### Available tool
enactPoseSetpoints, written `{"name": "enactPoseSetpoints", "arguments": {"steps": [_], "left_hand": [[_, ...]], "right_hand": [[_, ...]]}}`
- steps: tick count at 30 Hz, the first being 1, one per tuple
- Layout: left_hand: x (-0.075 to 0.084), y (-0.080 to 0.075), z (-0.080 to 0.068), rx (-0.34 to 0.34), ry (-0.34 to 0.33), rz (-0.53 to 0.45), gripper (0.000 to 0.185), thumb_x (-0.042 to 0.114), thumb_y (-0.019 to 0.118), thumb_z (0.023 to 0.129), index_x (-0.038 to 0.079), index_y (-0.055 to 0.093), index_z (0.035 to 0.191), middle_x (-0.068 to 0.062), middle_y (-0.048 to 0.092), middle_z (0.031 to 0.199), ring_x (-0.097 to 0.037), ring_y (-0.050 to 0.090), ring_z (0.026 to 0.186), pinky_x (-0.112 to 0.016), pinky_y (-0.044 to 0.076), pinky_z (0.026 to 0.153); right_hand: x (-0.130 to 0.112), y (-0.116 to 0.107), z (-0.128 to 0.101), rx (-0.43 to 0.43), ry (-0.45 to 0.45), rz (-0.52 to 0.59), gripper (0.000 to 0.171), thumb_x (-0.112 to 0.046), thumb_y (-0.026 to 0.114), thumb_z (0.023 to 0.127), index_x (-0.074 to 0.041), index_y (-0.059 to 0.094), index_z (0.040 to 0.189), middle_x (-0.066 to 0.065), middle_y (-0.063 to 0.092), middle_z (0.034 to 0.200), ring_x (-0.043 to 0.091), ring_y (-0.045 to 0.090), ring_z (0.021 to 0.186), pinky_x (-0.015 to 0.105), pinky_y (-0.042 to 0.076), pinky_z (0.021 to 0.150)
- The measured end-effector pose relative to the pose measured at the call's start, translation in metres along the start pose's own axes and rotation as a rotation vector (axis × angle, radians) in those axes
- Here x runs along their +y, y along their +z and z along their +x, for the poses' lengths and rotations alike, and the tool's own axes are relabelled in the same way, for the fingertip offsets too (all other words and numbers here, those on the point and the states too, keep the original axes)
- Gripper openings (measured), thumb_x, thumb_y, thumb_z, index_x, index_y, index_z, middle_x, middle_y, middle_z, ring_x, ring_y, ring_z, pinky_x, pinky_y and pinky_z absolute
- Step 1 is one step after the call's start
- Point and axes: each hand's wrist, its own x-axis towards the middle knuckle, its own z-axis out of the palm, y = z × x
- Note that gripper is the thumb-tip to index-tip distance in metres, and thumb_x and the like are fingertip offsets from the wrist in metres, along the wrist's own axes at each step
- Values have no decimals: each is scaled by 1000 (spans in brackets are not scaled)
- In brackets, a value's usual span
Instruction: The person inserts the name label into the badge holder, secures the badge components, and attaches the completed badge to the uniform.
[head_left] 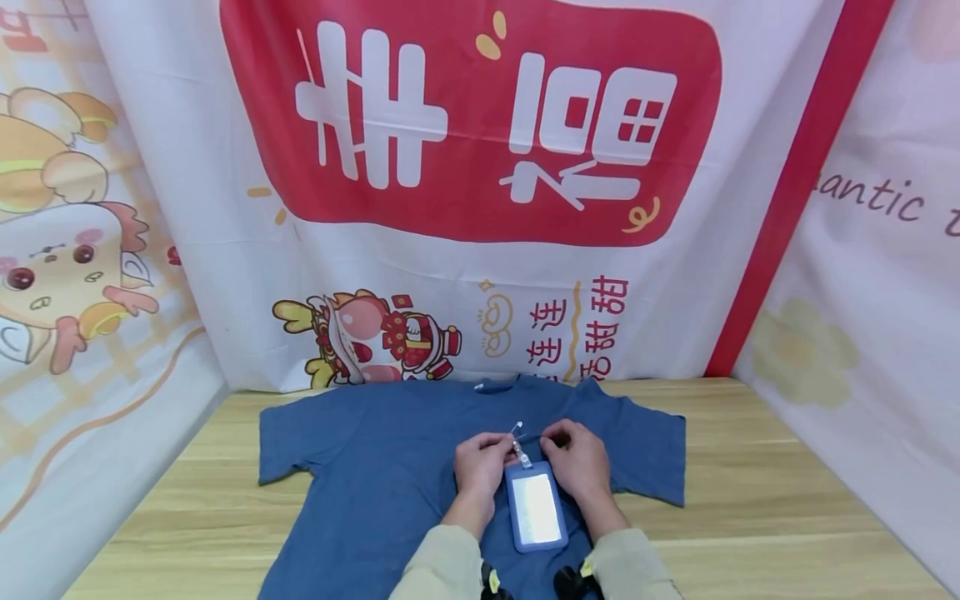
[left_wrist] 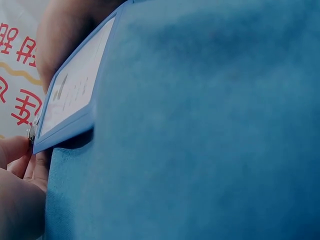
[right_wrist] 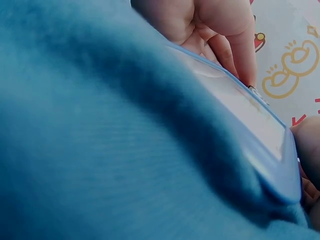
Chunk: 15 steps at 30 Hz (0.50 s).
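A blue T-shirt (head_left: 375,467) is spread out on the table, collar at the far side. On its chest lies a blue badge holder (head_left: 537,508) with a white card behind its window, a short clear strap and a metal clip with an open pin (head_left: 517,427). My left hand (head_left: 480,467) pinches the clip between thumb and forefinger, also seen in the left wrist view. Just right of the clip, my right hand (head_left: 579,457) pinches what appears to be a fold of the shirt; its fingertips are partly hidden. In the right wrist view, the badge holder (right_wrist: 245,110) hides part of both hands.
Under the shirt is a light wood-grain table (head_left: 765,500). A printed white and red cloth (head_left: 480,208) hangs at the table's far edge, and patterned cloths hang on both sides. Dark wrist-worn devices (head_left: 573,581) show near the cuffs.
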Motion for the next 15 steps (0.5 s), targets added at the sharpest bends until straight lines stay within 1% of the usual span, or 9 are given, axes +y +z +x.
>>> {"name": "enactPoseSetpoints", "arguments": {"steps": [5,8,15], "left_hand": [[-1,-2,1,-4,-8,1,15,6,74,100,-4,80,110,-17,80,101,-13,77,78,-29,69,75],[0,-3,1,-12,-13,-1,15,7,74,101,-3,80,110,-16,80,101,-12,77,79,-29,68,76],[0,-3,2,-16,-8,-18,15,6,74,100,-4,80,110,-17,80,102,-13,78,79,-30,69,76]], "right_hand": [[-1,1,1,-17,29,32,3,-19,76,100,-18,79,101,3,76,100,18,62,82,32,50,72],[-1,0,1,-23,37,51,4,-18,75,101,-16,79,101,4,76,101,18,63,83,32,51,71],[-1,2,1,-16,46,54,6,-20,74,102,-14,77,103,5,75,100,19,62,83,32,51,72]]}}
